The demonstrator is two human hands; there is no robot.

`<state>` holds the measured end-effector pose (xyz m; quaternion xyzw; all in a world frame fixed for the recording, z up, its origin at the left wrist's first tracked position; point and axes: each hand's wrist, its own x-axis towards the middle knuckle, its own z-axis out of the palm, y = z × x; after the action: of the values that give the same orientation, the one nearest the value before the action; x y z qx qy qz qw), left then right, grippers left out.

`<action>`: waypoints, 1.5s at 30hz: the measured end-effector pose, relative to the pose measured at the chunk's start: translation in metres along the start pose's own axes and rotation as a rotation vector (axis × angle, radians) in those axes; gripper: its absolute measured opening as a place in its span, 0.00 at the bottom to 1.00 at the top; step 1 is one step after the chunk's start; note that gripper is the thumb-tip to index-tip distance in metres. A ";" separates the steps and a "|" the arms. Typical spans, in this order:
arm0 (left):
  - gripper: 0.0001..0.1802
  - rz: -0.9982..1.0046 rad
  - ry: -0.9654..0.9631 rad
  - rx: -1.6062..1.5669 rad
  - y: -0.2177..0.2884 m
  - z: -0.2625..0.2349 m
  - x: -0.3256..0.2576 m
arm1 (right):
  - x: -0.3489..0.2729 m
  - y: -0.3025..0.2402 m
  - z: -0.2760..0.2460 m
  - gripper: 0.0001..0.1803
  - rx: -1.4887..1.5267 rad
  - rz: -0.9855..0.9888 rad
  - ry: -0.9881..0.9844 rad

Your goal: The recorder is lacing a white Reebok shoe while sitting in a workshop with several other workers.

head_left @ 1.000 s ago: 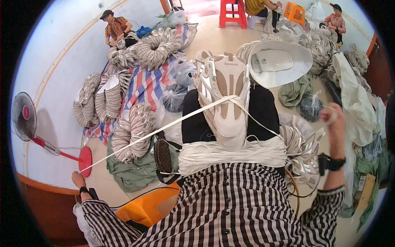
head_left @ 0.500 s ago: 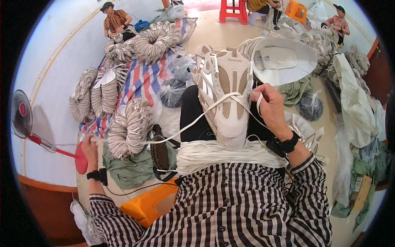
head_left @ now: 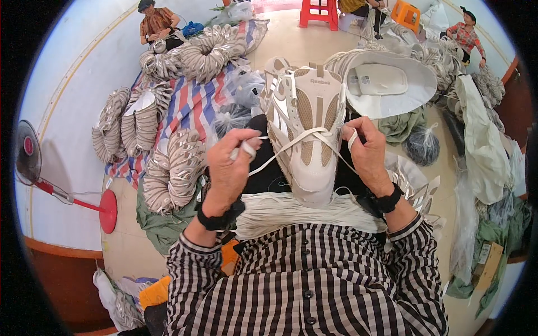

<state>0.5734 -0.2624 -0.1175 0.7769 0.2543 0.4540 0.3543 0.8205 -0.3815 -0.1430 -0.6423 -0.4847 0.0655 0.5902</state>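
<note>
A beige and white sneaker upper (head_left: 324,106) rests over my knees, its toe pointing toward me. A white shoelace (head_left: 292,142) crosses over the tongue near the toe, one end running to each side. Left of the upper, my left hand (head_left: 227,168) is closed on one end of the lace, a loop of it showing at the fingers. At the upper's right edge my right hand (head_left: 368,159) pinches the other end. A thick bundle of white laces (head_left: 308,215) lies across my lap, just below the toe.
Coiled stacks of shoe uppers (head_left: 174,171) lie on a striped sheet (head_left: 196,101) at the left, near a red-based fan (head_left: 108,211). A white-lined oval stack (head_left: 417,92) stands beyond my right hand. Three other people sit farther off, near a red stool (head_left: 318,14).
My left hand has come from far left back beside the upper, and the lace that was stretched out leftward is now slack and looped. My right hand stays near the upper's right edge.
</note>
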 end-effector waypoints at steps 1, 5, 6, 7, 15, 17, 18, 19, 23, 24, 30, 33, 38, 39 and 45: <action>0.05 0.003 -0.004 -0.022 0.002 0.008 0.002 | 0.000 -0.001 -0.001 0.05 -0.055 -0.038 -0.007; 0.05 0.037 -0.042 -0.119 0.000 0.030 0.007 | 0.003 -0.005 -0.003 0.04 -0.333 -0.318 -0.031; 0.06 0.023 -0.038 -0.146 -0.002 0.033 0.006 | 0.004 -0.006 -0.004 0.04 -0.412 -0.419 -0.032; 0.06 0.010 -0.035 -0.172 -0.003 0.036 0.006 | 0.005 -0.007 -0.003 0.06 -0.446 -0.459 -0.050; 0.05 0.086 0.058 -0.079 -0.014 0.058 0.009 | 0.018 -0.009 -0.010 0.06 -0.026 0.124 -0.257; 0.04 0.100 0.076 -0.067 -0.016 0.062 0.009 | 0.018 -0.007 -0.010 0.06 0.091 0.146 -0.270; 0.05 0.109 0.087 -0.074 -0.017 0.063 0.009 | 0.018 -0.006 -0.010 0.06 0.138 0.178 -0.269; 0.05 0.125 0.100 -0.085 -0.018 0.064 0.010 | 0.018 -0.005 -0.009 0.06 0.161 0.178 -0.273; 0.06 0.183 0.140 -0.029 -0.020 0.066 0.012 | 0.017 -0.005 -0.008 0.05 0.197 0.200 -0.282; 0.06 0.202 0.136 -0.012 -0.021 0.066 0.012 | 0.017 -0.006 -0.008 0.05 0.199 0.198 -0.283; 0.08 0.334 0.134 0.122 -0.020 0.066 0.018 | 0.018 -0.009 -0.010 0.05 0.211 0.190 -0.305; 0.14 0.405 0.094 0.199 -0.015 0.062 0.022 | 0.017 -0.007 -0.009 0.05 0.222 0.188 -0.301; 0.23 0.574 0.002 0.388 -0.001 0.056 0.029 | 0.018 -0.003 -0.008 0.05 0.199 0.188 -0.295; 0.23 0.578 -0.021 0.399 0.001 0.056 0.030 | 0.018 -0.003 -0.008 0.05 0.196 0.196 -0.291; 0.20 0.424 -0.061 0.300 -0.004 0.054 0.034 | 0.018 -0.006 -0.008 0.06 0.144 0.159 -0.289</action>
<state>0.6368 -0.2529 -0.1213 0.8701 0.1394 0.4518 0.1395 0.8325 -0.3756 -0.1271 -0.6185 -0.5061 0.2384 0.5519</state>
